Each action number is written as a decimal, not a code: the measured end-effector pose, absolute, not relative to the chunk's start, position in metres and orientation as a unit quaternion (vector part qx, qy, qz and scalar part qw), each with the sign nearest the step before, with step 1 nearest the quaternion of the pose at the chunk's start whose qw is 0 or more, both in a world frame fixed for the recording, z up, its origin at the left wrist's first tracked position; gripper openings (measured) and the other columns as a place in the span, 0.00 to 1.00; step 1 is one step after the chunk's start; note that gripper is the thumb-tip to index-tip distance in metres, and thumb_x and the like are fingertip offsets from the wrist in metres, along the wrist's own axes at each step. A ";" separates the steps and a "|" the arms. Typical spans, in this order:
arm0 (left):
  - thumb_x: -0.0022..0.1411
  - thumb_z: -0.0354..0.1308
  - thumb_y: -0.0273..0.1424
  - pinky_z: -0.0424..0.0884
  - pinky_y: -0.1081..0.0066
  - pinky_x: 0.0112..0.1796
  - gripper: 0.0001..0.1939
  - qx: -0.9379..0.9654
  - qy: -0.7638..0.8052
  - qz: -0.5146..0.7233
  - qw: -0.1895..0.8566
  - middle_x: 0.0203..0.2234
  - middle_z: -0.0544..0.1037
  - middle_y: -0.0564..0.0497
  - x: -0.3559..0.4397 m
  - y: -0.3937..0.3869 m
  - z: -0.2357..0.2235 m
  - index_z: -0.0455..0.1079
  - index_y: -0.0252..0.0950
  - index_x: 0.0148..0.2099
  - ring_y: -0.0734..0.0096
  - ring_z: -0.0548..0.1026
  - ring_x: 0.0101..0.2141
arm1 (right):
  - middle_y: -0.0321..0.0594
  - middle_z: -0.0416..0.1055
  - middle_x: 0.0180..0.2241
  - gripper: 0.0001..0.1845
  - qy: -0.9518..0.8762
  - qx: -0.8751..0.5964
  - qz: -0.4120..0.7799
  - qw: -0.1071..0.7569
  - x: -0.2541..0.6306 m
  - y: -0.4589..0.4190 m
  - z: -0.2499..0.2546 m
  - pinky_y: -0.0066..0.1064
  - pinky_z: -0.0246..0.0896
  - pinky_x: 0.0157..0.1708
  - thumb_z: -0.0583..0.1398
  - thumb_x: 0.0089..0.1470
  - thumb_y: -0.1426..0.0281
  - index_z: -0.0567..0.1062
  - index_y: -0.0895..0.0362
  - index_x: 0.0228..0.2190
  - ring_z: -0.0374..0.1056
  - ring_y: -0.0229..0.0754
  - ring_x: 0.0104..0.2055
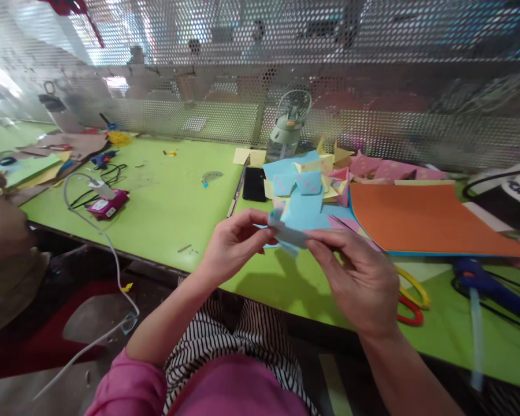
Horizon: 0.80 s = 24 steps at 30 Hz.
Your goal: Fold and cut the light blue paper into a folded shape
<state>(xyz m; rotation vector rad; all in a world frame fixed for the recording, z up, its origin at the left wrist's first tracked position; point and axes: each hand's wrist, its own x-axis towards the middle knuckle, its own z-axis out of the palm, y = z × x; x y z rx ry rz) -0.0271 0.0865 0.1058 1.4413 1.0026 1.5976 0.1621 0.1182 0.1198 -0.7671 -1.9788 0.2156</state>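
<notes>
A small light-blue paper piece [291, 236] is stretched between my two hands above the green table's front part. My left hand [238, 240] pinches one end of it between thumb and fingers. At the other end, my right hand [359, 276] grips it the same way. The piece looks folded, though blur hides its exact shape. Just beyond it lie folded blue paper shapes with pink dots [297, 184] and a blue sheet [303, 211]. Scissors with red and yellow handles [411, 312] lie beside my right hand, partly covered.
Orange sheets [424, 216] are stacked at right, near a blue glue gun [498, 289] with a glue stick. A phone [254, 184] and a water bottle [285, 136] stand behind. A magenta power adapter [108, 204] trails a white cable at left. Another person's arm shows at far left.
</notes>
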 end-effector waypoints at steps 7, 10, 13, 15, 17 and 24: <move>0.66 0.55 0.25 0.75 0.73 0.38 0.09 0.786 0.412 0.460 -0.022 0.42 0.79 0.46 -0.037 0.040 0.046 0.72 0.36 0.47 0.73 0.77 0.37 | 0.42 0.78 0.43 0.16 -0.913 -0.164 -0.122 0.354 0.196 0.102 0.079 0.33 0.68 0.43 0.59 0.57 0.79 0.75 0.53 0.47 0.73 0.41 0.44; 0.67 0.55 0.25 0.73 0.70 0.39 0.11 0.841 0.419 0.334 -0.074 0.44 0.80 0.48 -0.038 0.025 0.014 0.71 0.37 0.51 0.71 0.78 0.40 | 0.40 0.79 0.41 0.17 -0.945 -0.138 -0.107 0.276 0.208 0.098 0.045 0.35 0.67 0.41 0.56 0.60 0.79 0.74 0.53 0.48 0.74 0.41 0.41; 0.67 0.54 0.24 0.69 0.67 0.44 0.13 0.862 0.408 0.287 -0.093 0.48 0.80 0.48 -0.039 0.017 0.004 0.70 0.35 0.53 0.69 0.77 0.44 | 0.40 0.80 0.41 0.18 -0.954 -0.154 -0.064 0.251 0.213 0.094 0.028 0.37 0.66 0.43 0.58 0.59 0.77 0.72 0.53 0.50 0.74 0.40 0.40; 0.67 0.53 0.24 0.67 0.66 0.46 0.12 0.862 0.404 0.290 -0.097 0.49 0.79 0.48 -0.040 0.015 0.005 0.71 0.34 0.51 0.68 0.77 0.45 | 0.39 0.80 0.40 0.18 -0.951 -0.161 -0.057 0.259 0.212 0.093 0.027 0.37 0.65 0.43 0.61 0.58 0.73 0.71 0.54 0.50 0.74 0.40 0.39; 0.66 0.54 0.24 0.66 0.65 0.46 0.11 0.859 0.400 0.305 -0.095 0.49 0.79 0.47 -0.041 0.015 0.005 0.72 0.34 0.49 0.67 0.77 0.45 | 0.39 0.80 0.39 0.17 -0.948 -0.162 -0.069 0.265 0.209 0.092 0.029 0.37 0.65 0.42 0.63 0.56 0.71 0.72 0.54 0.48 0.74 0.40 0.37; 0.66 0.55 0.26 0.66 0.67 0.41 0.07 0.821 0.448 0.354 -0.011 0.42 0.81 0.50 -0.032 0.018 0.007 0.72 0.37 0.45 0.70 0.76 0.39 | 0.40 0.80 0.36 0.09 -0.933 -0.206 -0.043 0.291 0.203 0.085 0.026 0.38 0.64 0.41 0.63 0.56 0.73 0.74 0.55 0.41 0.73 0.42 0.37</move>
